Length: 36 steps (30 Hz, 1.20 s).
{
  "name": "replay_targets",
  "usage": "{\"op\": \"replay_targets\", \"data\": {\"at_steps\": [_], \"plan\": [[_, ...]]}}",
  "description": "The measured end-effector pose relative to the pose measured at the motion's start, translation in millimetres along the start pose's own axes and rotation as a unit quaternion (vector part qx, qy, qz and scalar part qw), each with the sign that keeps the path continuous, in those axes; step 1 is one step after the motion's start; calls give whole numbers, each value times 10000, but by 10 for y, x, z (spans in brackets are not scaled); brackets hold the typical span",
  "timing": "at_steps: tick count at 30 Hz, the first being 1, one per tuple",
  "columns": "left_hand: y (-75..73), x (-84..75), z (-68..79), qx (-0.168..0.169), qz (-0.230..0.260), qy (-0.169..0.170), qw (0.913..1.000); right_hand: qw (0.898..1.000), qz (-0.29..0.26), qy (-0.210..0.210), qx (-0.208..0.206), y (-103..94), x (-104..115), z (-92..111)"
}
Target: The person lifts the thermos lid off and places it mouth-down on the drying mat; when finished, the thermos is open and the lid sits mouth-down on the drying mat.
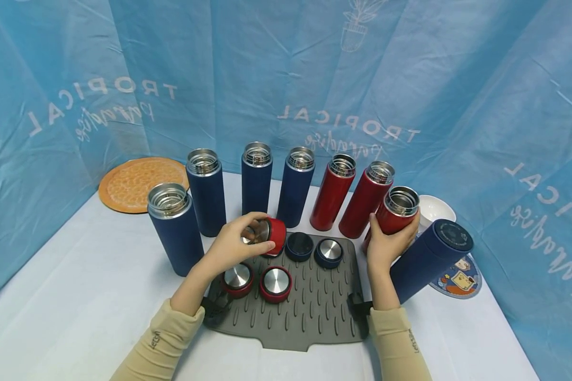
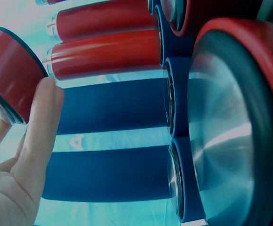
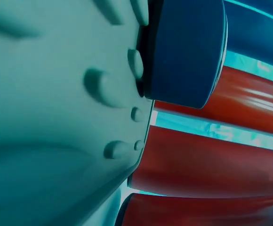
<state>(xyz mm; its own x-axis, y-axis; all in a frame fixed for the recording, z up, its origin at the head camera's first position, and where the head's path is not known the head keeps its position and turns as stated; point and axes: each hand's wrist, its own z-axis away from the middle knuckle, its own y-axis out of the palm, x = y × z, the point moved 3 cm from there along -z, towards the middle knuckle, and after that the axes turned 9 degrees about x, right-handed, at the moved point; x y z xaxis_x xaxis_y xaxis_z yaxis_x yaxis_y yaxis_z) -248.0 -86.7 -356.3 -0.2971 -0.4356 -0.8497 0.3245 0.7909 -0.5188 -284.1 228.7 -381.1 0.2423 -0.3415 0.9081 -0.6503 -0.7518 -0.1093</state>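
Note:
In the head view my left hand (image 1: 229, 246) pinches a red bottle lid (image 1: 278, 237), tipped on its side above the grey mat. The left wrist view shows the same lid (image 2: 14, 70) between thumb and fingers. At the right, my right hand (image 1: 392, 246) grips an uncapped red bottle (image 1: 391, 221), its steel mouth facing up. The right hand does not show in the right wrist view. On the mat (image 1: 310, 312) lie two red lids with steel insides, one at left (image 1: 238, 278) and one nearer the middle (image 1: 276, 283). Two dark blue lids (image 1: 329, 253) lie behind them.
Uncapped blue bottles (image 1: 170, 233) stand at left and back, with two red bottles (image 1: 334, 196) beside them. A capped blue bottle (image 1: 431, 259) stands close to my right forearm. Farther out are a white bowl (image 1: 436, 210), a patterned mat (image 1: 462, 280) and an orange round board (image 1: 140, 182).

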Motion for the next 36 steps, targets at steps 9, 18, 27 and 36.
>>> {"op": "replay_targets", "data": {"at_steps": [9,18,27,36], "plan": [[222,-112,-6,431,-248,528,9974,9982,-491,354,48,-25,-44,-41],[660,-234,-47,1071,-1639,694,9782,9980,-163,594,163,-15,-67,-64],[952,-269,-130,1457,-3127,1015,9331,9993,307,-215,69,12,77,1],[1087,-152,-187,1745,-3676,1140,9063,9685,453,-2446,69,77,440,200]]}}
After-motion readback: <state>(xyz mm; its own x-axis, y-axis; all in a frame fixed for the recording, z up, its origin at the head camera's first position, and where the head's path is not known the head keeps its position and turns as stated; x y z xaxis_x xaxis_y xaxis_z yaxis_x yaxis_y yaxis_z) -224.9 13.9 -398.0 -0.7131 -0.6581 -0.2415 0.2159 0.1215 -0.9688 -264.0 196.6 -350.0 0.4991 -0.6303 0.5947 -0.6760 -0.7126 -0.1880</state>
